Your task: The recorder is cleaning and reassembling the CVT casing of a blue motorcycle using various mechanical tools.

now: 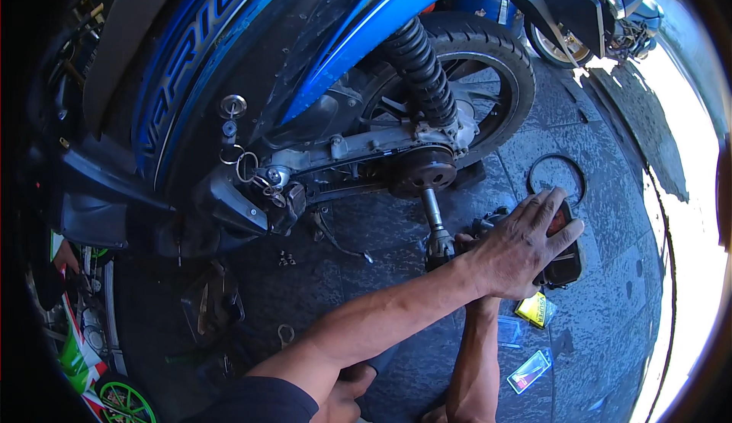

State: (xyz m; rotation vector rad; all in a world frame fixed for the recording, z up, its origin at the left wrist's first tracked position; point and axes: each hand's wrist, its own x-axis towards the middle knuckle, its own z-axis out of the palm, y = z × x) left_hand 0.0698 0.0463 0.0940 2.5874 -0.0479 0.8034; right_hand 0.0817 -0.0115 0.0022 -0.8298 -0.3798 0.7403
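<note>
A cordless impact wrench lies sideways, its long socket against the dark round clutch bell of a blue scooter. My right hand is wrapped round the tool from below; only a few fingertips show, the rest being hidden. Over the tool's rear, near its black battery, my left hand presses with fingers spread and thumb apart. The left forearm crosses above the right one. A drive belt runs forward from the bell along the open transmission case.
A black ring lies on the tiled floor beyond my hands. Nearby are a yellow packet and a clear plastic package. Small bolts, a metal lever and a ring spanner lie leftward. Another motorcycle stands behind.
</note>
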